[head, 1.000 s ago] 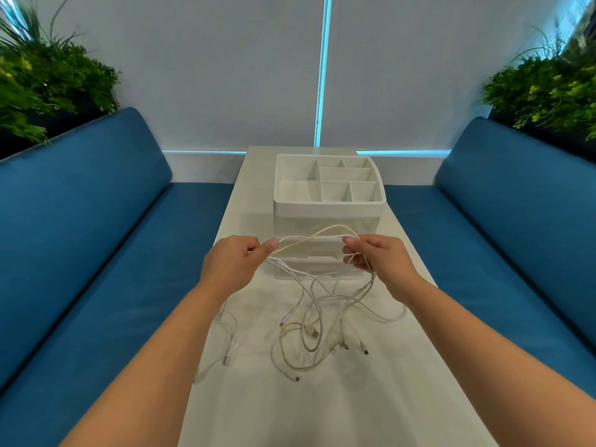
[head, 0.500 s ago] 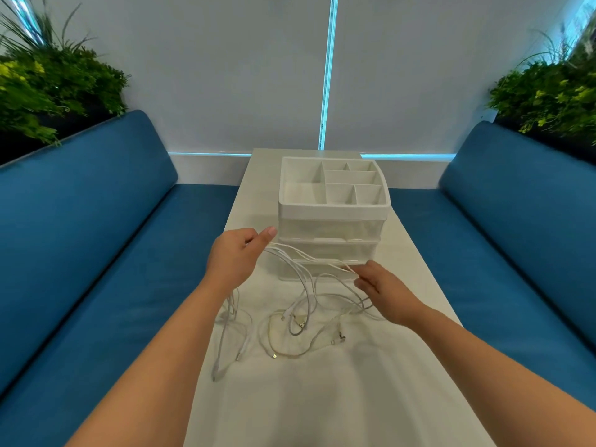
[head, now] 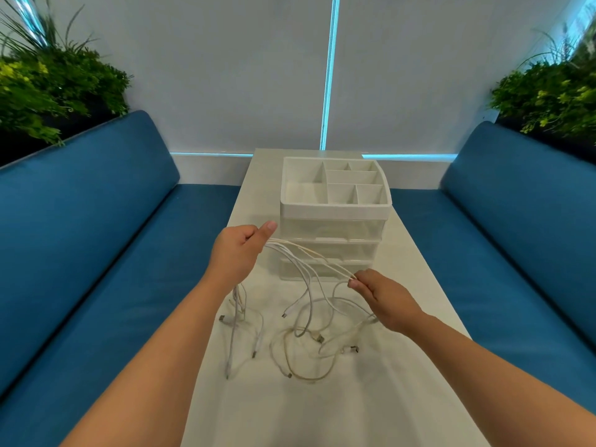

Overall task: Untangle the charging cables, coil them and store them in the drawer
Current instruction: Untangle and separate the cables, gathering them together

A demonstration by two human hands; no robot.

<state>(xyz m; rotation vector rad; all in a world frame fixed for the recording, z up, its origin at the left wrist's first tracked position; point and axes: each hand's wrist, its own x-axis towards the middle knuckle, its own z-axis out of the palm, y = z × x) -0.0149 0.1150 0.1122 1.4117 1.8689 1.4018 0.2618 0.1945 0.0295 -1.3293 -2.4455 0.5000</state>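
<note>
On my far left a leafy green plant [head: 48,88] stands behind the blue upholstered bench [head: 80,227] that runs along that side. Next comes the long white table [head: 322,414] in the middle, and above its near-left part my left hand [head: 237,253] is raised, fingers curled into a fist around a bundle of thin white charging cables [head: 309,285], thumb stretched forward over them. From that fist several strands drop straight down to the tabletop, their plugs lying loose beside my forearm, while others sweep rightward and downward in a fan. The slack of those strands lies on the table between my arms in loose, overlapping loops, still tangled, with small metal connectors scattered among them. Behind the cables, touching the tabletop further back, sits the white plastic desk organiser with a divided top tray and translucent drawers [head: 333,221]; its drawers look closed. To the right, my right hand [head: 385,298] hangs lower than the left, fingertips pinching the ends of the fanned strands. Beyond it lies the second blue bench [head: 516,221], with another green plant [head: 548,98] at the far right.
</note>
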